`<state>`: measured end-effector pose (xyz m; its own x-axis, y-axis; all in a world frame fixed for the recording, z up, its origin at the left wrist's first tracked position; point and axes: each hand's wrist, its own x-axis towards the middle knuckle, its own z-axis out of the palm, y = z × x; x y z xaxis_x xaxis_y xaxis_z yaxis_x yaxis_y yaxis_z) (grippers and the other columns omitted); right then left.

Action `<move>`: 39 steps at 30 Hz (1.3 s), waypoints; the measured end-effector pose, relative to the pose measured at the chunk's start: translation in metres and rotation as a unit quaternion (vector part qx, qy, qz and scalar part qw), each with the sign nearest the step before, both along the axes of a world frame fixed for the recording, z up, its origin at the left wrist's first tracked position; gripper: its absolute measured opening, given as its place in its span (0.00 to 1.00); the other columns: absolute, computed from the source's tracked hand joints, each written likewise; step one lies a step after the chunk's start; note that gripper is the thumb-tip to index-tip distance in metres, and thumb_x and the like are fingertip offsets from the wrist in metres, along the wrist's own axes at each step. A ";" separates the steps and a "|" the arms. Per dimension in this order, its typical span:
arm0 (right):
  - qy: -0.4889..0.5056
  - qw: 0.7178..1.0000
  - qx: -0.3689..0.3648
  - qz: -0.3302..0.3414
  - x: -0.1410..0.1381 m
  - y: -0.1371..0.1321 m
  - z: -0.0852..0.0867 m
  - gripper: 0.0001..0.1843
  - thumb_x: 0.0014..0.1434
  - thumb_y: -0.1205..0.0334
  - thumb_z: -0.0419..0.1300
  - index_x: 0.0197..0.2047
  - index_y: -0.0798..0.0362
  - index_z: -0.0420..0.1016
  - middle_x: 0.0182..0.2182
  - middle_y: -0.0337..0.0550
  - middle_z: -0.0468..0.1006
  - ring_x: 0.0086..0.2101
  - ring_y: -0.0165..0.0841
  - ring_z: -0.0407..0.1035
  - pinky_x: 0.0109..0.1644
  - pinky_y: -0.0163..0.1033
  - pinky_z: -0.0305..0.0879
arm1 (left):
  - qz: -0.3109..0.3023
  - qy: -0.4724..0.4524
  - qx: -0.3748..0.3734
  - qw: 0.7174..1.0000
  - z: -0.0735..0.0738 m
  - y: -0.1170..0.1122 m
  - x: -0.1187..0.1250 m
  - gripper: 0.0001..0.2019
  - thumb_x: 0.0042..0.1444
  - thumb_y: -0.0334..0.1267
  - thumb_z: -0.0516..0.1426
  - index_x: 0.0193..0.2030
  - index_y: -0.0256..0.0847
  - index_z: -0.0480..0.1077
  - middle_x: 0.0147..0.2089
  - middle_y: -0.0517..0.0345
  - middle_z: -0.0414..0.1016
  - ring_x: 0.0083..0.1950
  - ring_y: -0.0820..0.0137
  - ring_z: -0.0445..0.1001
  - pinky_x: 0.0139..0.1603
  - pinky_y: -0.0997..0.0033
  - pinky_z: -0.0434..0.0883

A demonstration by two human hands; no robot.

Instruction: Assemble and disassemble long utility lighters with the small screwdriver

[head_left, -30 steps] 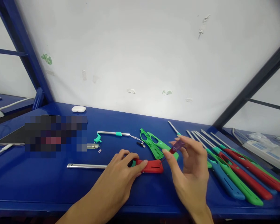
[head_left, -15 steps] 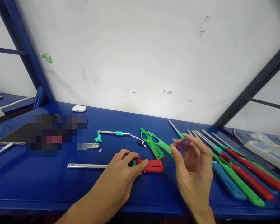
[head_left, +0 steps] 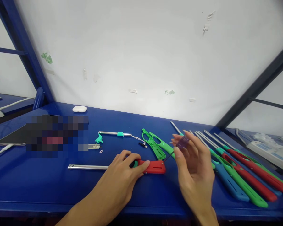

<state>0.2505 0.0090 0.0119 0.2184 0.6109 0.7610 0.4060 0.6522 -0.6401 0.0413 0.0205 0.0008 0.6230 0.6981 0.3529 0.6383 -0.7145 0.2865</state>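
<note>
My left hand (head_left: 124,175) is closed on a long-necked red lighter (head_left: 155,167), pressing it to the blue table. Its metal tube (head_left: 88,167) points left from under my fingers. In my right hand (head_left: 195,172) I pinch a screwdriver with a clear purple handle (head_left: 182,142). The thin shaft slants down to the left, its tip at the right end of the red handle. Behind lie two green lighter shell halves (head_left: 157,149), a loose metal tube with a teal sleeve (head_left: 120,134) and wires, and a small teal piece (head_left: 99,138).
Several blue, green and red lighters (head_left: 252,172) lie at the right. At the left are a phone-like dark device (head_left: 14,134) with a white cable and a blurred patch. A white earbud case (head_left: 79,109) stands near the wall. A power strip (head_left: 271,153) sits far right.
The fingers of my right hand have shifted around the screwdriver handle, which now stands a little steeper. My left hand and the red lighter stay put.
</note>
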 end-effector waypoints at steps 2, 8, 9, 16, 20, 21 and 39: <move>0.008 1.000 0.014 0.010 -0.002 0.000 0.000 0.27 0.66 0.71 0.66 0.64 0.39 0.72 0.56 0.43 0.76 0.52 0.35 0.75 0.57 0.44 0.75 | -0.002 0.001 0.006 1.000 0.000 0.000 0.000 0.20 0.70 0.23 0.52 0.60 0.44 0.77 0.55 0.46 0.77 0.54 0.52 0.71 0.54 0.45 0.78; 0.078 0.995 0.065 -0.016 -0.003 -0.002 0.009 0.29 0.66 0.71 0.66 0.65 0.37 0.70 0.46 0.39 0.80 0.42 0.32 0.77 0.50 0.41 0.76 | 0.003 -0.011 -0.008 1.000 0.002 0.000 0.000 0.20 0.72 0.26 0.50 0.61 0.45 0.76 0.55 0.46 0.77 0.54 0.52 0.71 0.54 0.43 0.78; 0.104 0.993 0.056 -0.013 0.001 -0.004 0.011 0.29 0.67 0.69 0.65 0.67 0.36 0.69 0.46 0.39 0.80 0.41 0.32 0.76 0.48 0.40 0.76 | 0.003 -0.011 -0.014 1.000 0.003 0.000 0.000 0.20 0.72 0.27 0.50 0.61 0.45 0.76 0.55 0.46 0.77 0.54 0.52 0.71 0.54 0.43 0.78; -0.143 0.960 -0.226 -0.080 0.028 -0.012 0.023 0.20 0.69 0.42 0.61 0.33 0.48 0.79 0.27 0.37 0.77 0.27 0.31 0.70 0.28 0.35 0.62 | 0.002 0.003 -0.003 1.000 -0.001 0.000 -0.002 0.23 0.70 0.23 0.51 0.64 0.47 0.74 0.57 0.47 0.76 0.56 0.52 0.70 0.56 0.43 0.77; -0.314 0.903 -0.262 -0.134 0.016 -0.005 0.010 0.33 0.70 0.36 0.55 0.20 0.49 0.61 0.15 0.34 0.65 0.18 0.31 0.61 0.25 0.38 0.53 | 0.005 0.003 -0.003 1.000 -0.002 0.000 -0.001 0.22 0.71 0.24 0.50 0.64 0.45 0.75 0.56 0.46 0.76 0.55 0.52 0.71 0.55 0.42 0.77; -0.350 0.889 -0.259 -0.145 0.013 -0.002 0.005 0.32 0.71 0.38 0.53 0.20 0.48 0.60 0.15 0.34 0.66 0.18 0.32 0.62 0.26 0.39 0.52 | 0.006 0.005 -0.006 1.000 -0.001 0.000 0.000 0.21 0.71 0.25 0.50 0.63 0.44 0.75 0.56 0.45 0.76 0.55 0.52 0.71 0.55 0.42 0.77; -0.537 0.816 -0.194 0.090 -0.069 0.058 0.062 0.18 0.74 0.55 0.58 0.30 0.47 0.71 0.24 0.36 0.78 0.25 0.34 0.70 0.28 0.38 0.51 | 0.012 -0.026 -0.017 0.999 0.000 -0.005 -0.002 0.19 0.69 0.25 0.54 0.58 0.49 0.77 0.59 0.50 0.77 0.62 0.50 0.71 0.60 0.44 0.74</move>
<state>0.1819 0.0667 0.0738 -0.5673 0.7996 0.1970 0.7884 0.5965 -0.1506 0.0395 0.0155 0.0010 0.5869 0.7251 0.3602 0.6395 -0.6880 0.3431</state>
